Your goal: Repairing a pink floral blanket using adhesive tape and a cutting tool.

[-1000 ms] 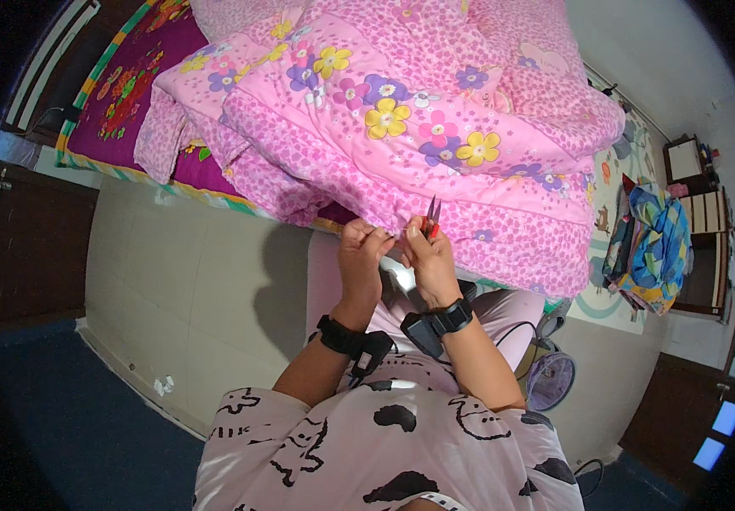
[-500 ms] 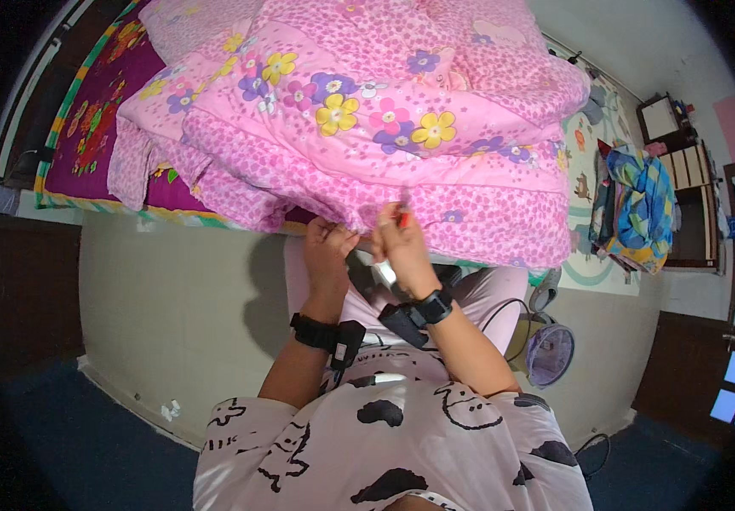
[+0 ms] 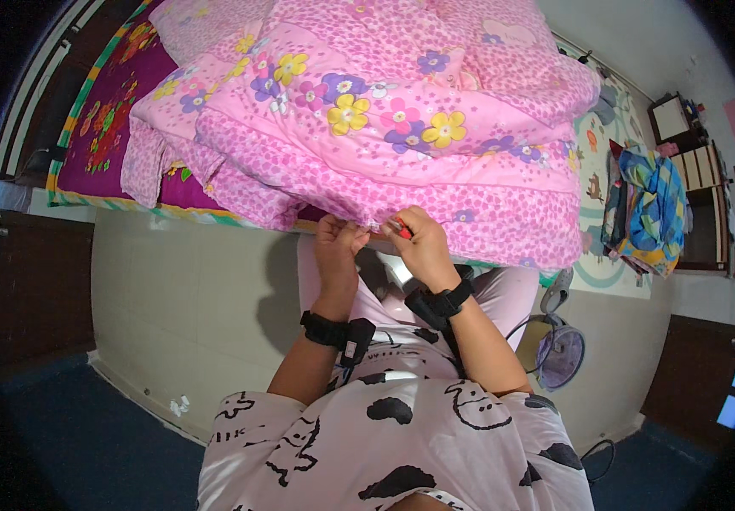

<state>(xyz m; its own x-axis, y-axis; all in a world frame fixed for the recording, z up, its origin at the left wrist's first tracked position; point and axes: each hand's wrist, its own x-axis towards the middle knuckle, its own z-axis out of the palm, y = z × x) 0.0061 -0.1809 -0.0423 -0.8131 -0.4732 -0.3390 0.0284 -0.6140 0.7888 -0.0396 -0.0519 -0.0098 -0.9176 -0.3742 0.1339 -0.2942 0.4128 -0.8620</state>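
Note:
A pink floral quilt (image 3: 350, 115) hangs over the near edge of a bed. At its lower edge my left hand (image 3: 338, 251) is closed, thumb and fingers pinching the cloth. Just to the right, my right hand (image 3: 425, 249) is closed round a small red object (image 3: 403, 230); most of it is hidden by the fingers, so its kind does not show. The fingertips of both hands are close together at the quilt's hem. Black straps with small boxes sit on both wrists.
A purple floral sheet (image 3: 99, 128) with a green and yellow border covers the bed's left part. On the right lie folded colourful cloths (image 3: 644, 204) on a pale patterned mat (image 3: 610, 272). A round lilac mesh basket (image 3: 560, 358) stands on the floor right of my knees.
My right hand has turned, and its fingertips with the red object now point toward my left hand at the hem. My left hand keeps its pinch. The whole view has shifted slightly.

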